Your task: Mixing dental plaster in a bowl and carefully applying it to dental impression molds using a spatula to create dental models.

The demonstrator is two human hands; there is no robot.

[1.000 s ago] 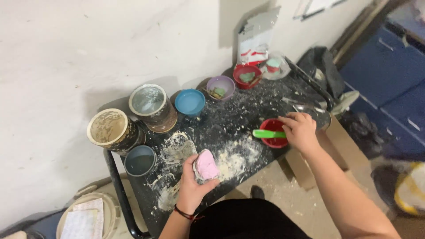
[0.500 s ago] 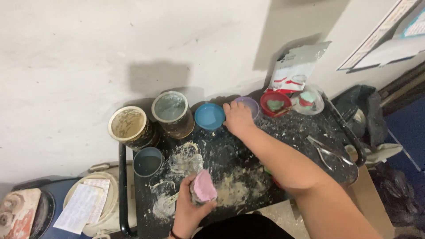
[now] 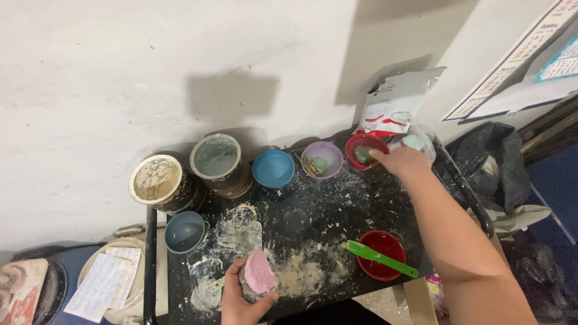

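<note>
The left hand (image 3: 241, 298) is closed around a pink mould (image 3: 257, 280) at the near edge of the spattered black surface (image 3: 313, 222). The right hand (image 3: 403, 161) reaches to a red bowl (image 3: 363, 148) at the far edge, fingers curled; whether it grips anything cannot be told. Beside it stand a purple bowl (image 3: 321, 159) and a blue bowl (image 3: 273, 168). Nearer lies a green spatula (image 3: 380, 259) across another red bowl (image 3: 382, 254).
</note>
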